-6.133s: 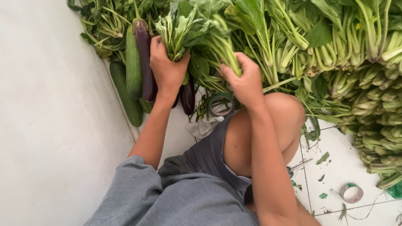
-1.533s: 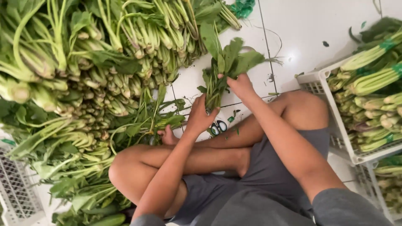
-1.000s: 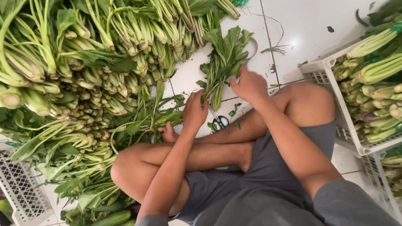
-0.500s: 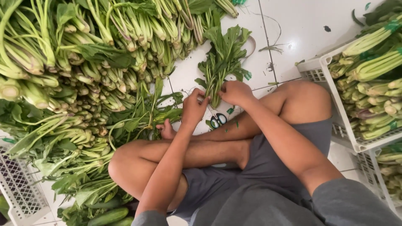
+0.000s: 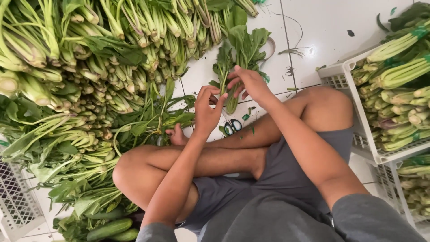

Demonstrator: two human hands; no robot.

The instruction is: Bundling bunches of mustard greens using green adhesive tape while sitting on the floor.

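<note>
A small bunch of leafy greens (image 5: 240,49) stands with its stems down in front of my crossed legs. My right hand (image 5: 251,83) is closed around the stems near their lower part. My left hand (image 5: 207,110) is just beside it, fingers curled and touching the same stems from the left. Under the hands, on the white tiled floor (image 5: 313,27), lies a pair of scissors (image 5: 232,127) with dark handles.
A big heap of loose green stalks (image 5: 89,58) fills the left side. Cucumbers (image 5: 109,228) lie at the bottom left near a white crate (image 5: 15,204). Stacked white crates (image 5: 358,134) with tied bundles stand at the right.
I turned from the aubergines and greens to this spot. Over the last second both hands drew together on the bunch's stems and the bunch was set more upright.
</note>
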